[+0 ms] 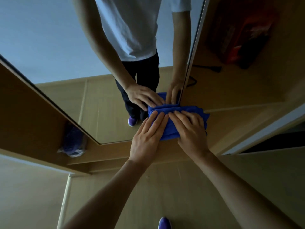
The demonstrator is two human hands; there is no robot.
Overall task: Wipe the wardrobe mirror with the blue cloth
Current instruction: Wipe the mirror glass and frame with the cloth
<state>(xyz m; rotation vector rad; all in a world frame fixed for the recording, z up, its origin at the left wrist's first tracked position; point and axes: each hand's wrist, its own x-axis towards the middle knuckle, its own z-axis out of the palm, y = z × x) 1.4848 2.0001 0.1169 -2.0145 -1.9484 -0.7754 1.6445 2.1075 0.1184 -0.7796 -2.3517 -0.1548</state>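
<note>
The folded blue cloth (171, 128) lies flat against the lower right corner of the wardrobe mirror (66, 63), overlapping its right edge. My left hand (146, 139) presses on the cloth's left part with straight fingers. My right hand (191, 131) presses on its right part, fingers straight and side by side with the left ones. The mirror reflects both hands, the cloth, a white shirt and dark trousers.
A wooden frame (41, 121) borders the mirror on the left and below. A purple item in a plastic bag (74, 141) sits on the frame at lower left. The open wardrobe compartment (239, 33) with a red item lies to the right. My purple shoe (164, 223) stands on the floor.
</note>
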